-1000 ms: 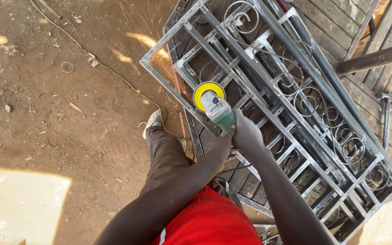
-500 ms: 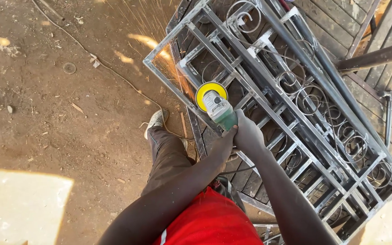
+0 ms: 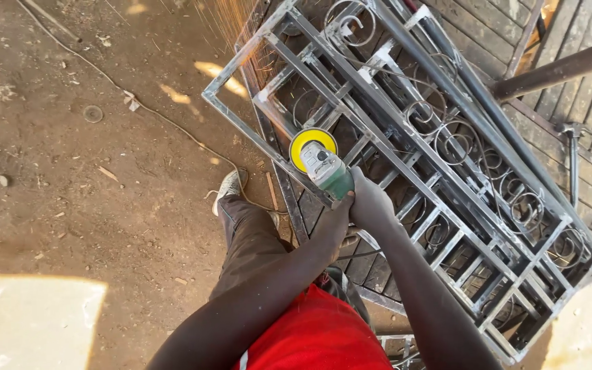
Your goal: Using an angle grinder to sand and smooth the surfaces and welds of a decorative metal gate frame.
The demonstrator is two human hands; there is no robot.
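Note:
Both of my hands grip a green angle grinder with a yellow disc. My left hand holds its body from the near side and my right hand wraps it from the right. The disc touches a bar of a grey steel frame with curled scroll ornaments, which lies tilted on a wooden platform. Orange sparks fly away toward the top left over the dirt.
My foot in a pale shoe stands on the dirt floor beside the frame. A thin cable runs across the ground. A dark pipe crosses the upper right over wooden planks. A bright sunlit patch lies at bottom left.
The grinder and both hands have stayed on the same bar, with the disc shifted slightly along it. Sparks now show at the top.

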